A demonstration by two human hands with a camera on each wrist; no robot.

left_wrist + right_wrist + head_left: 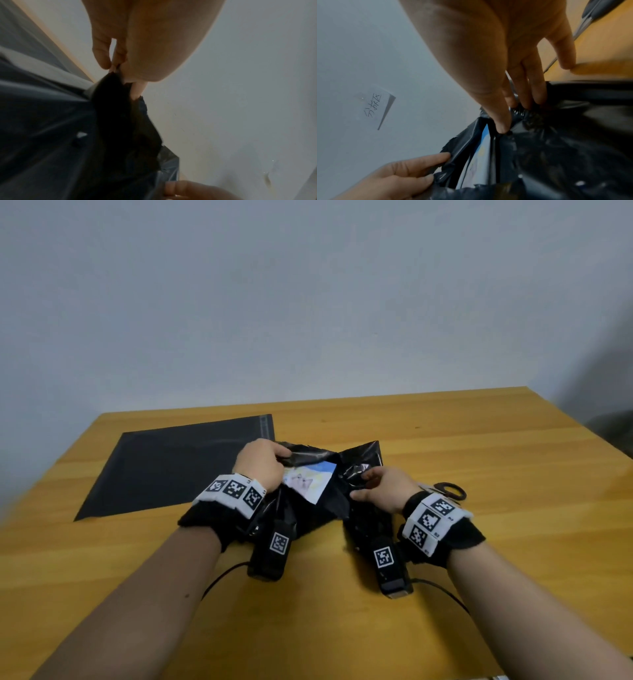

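While both arms stretch out over the table, the hands meet at a crinkly black bag that sits near the middle of it. The left hand is knuckles-up w/ the wrist bent a little. Its grip is tight: thumb & fingers pinch the bag's torn left edge. The right hand is lower & nearer the person, back of the hand up. Its grip is tight too, w/ the fingers curled into the plastic & the thumb pressed down on it. Between the two hands the bag gapes, & a picture card pokes out — white & blue, w/ a small drawing too blurry to make out.

Only part of the card shows; the rest is down inside the bag. In the head view the left fingertips are tucked behind a fold, & the left wrist view of them is dark & smeared. The bag's near end is covered by the wrist bands & the black cameras under them. Scissors lie just behind the right wrist — only the handle loops show. A flat grey bag lies on the left of the table, its right side partly cut off by the left hand & wrist. A paper note w/ handwriting sticks to the wall.
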